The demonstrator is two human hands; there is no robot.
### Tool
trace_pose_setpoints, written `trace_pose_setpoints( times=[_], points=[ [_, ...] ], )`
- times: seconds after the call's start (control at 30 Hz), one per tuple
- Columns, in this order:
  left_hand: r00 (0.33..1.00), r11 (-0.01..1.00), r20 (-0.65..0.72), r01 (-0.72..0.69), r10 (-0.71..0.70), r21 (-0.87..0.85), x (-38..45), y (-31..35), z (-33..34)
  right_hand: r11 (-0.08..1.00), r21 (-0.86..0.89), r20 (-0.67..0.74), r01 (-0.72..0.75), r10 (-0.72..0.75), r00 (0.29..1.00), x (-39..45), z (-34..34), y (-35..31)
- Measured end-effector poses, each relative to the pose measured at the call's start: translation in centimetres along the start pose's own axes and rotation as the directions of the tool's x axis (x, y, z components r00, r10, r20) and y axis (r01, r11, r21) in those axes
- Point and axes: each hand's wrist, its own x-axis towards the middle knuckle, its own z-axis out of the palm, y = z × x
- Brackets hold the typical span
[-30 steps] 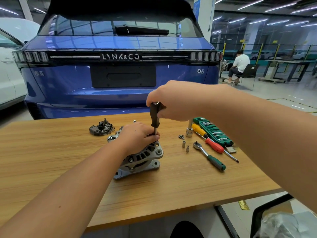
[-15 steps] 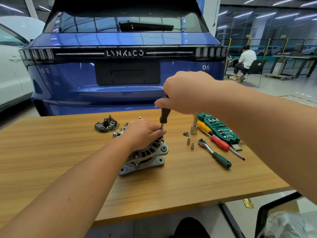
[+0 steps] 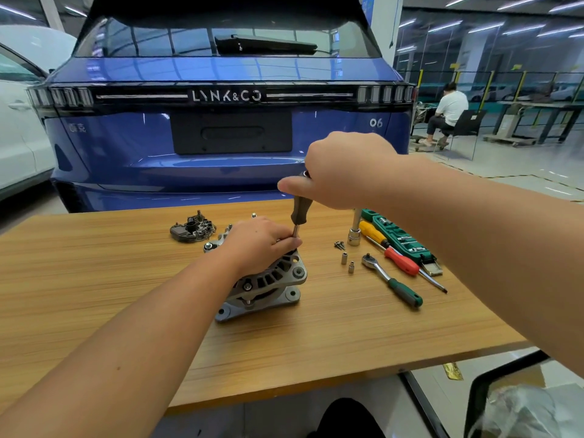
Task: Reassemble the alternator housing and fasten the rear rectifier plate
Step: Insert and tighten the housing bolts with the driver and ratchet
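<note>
Alternator (image 3: 268,289) sat near the middle of the wooden surface (image 3: 94,279), its top hidden under the left hand (image 3: 262,241). That hand lay over the housing, fingertips pinched around the thin metal shaft of a screwdriver (image 3: 300,213). The right hand (image 3: 341,175) was clamped around the top of the dark handle, so the handle's upper end was mostly covered. The tip and whatever it met were out of sight behind the left fingers. A dark rectifier (image 3: 192,229) lay apart, behind and to the left. To the right lay small sockets (image 3: 344,258), screws (image 3: 339,245) too small to make out, a ratchet (image 3: 392,281), a red-handled screwdriver (image 3: 403,261) and a green case (image 3: 401,238), partly cut off by the right forearm.
</note>
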Motion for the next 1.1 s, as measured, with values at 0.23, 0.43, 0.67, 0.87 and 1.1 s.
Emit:
trace_pose_setpoints(
  times=[0.23,0.43,0.67,0.87,1.1],
  points=[
    [1.0,1.0,0.005,-0.009,0.009,0.003,-0.2,0.3,-0.2,0.978,0.074,0.129,0.195,-0.204,0.971,-0.3,-1.0,0.4],
    [1.0,1.0,0.011,-0.005,0.005,-0.003,-0.2,0.3,-0.3,0.994,0.0,0.018,0.106,-0.106,0.994,-0.1,-0.3,-0.8],
    [1.0,1.0,0.004,-0.016,0.016,-0.019,-0.2,0.1,-0.1,0.983,-0.014,0.106,0.185,-0.183,0.977,-0.4,-0.7,0.4],
    [1.0,0.999,-0.009,-0.018,0.018,-0.03,-0.2,0.1,0.0,0.991,0.086,0.041,0.102,-0.106,0.993,-0.4,0.5,-0.1],
    [1.0,1.0,-0.003,-0.023,0.023,-0.02,-0.1,0.1,-0.1,0.989,-0.008,0.047,0.15,-0.15,0.988,0.4,-0.2,-0.1]
  ],
)
